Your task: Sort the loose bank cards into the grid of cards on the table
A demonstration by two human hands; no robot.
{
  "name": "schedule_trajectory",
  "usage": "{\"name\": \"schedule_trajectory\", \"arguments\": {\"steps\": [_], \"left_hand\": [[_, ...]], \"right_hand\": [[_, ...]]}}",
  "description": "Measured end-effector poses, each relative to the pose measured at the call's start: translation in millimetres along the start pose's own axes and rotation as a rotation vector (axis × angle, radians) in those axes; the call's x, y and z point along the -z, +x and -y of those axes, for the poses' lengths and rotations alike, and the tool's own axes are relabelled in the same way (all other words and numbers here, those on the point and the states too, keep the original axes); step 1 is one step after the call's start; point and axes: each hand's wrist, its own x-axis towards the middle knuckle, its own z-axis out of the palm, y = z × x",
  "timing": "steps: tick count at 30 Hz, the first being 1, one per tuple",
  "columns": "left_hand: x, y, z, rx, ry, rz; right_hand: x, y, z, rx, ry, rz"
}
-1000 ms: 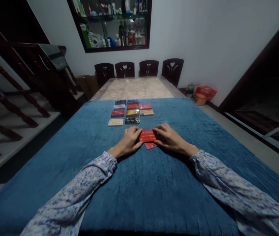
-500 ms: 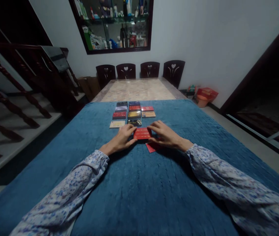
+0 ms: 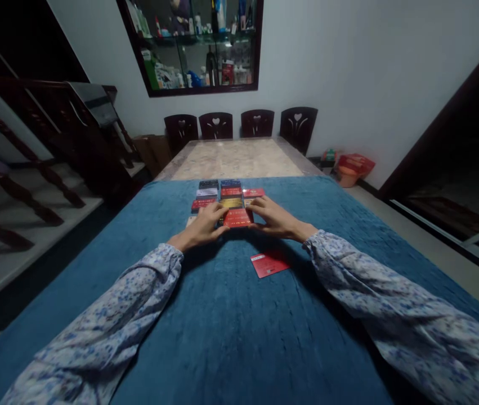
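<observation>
Between my two hands is a red card [image 3: 238,218], or a small stack of them, gripped at its left and right edges. My left hand [image 3: 205,225] pinches one side with thumb and fingers, and my right hand [image 3: 276,218] pinches the other. The red card covers most of the black card under or behind it. Just beyond lie a gold card [image 3: 231,203], a dark red card [image 3: 202,204] and a pink-red card [image 3: 253,192] in rows. A loose red card [image 3: 270,263] rests flat, nearer to me, below my right hand.
A blue cloth [image 3: 205,326] covers the near part of the table; the bare marble-like tabletop [image 3: 239,157] shows beyond. Several dark chairs [image 3: 257,124] stand at the far end. A wooden railing [image 3: 15,163] is at the left, an orange bin [image 3: 348,175] at the right.
Both hands have moved the red card forward and slightly left, onto or over the black card's place. The loose red card, partly covered before by my right hand, now shows whole.
</observation>
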Motion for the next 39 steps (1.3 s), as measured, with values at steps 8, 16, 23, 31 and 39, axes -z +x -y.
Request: {"name": "schedule_trajectory", "arguments": {"steps": [8, 16, 23, 31, 39], "left_hand": [[2.1, 29.7, 21.3, 0.054, 0.068, -0.008], [8.2, 57.8, 36.0, 0.150, 0.191, 0.062], [8.3, 79.2, 50.6, 0.248, 0.235, 0.108], [0.5, 103.3, 65.2, 0.338, 0.227, 0.180], [-6.5, 115.6, 74.5, 0.375, 0.251, 0.221]], "right_hand": [[1.5, 25.9, -27.2, -0.037, -0.074, 0.043], [-3.0, 57.2, -52.2, -0.093, -0.140, 0.081], [-9.3, 79.2, -67.5, -0.152, -0.168, 0.120], [-33.2, 103.4, -103.1, -0.238, -0.240, 0.151], [-40.1, 110.3, -116.0, -0.270, -0.224, 0.181]]}}
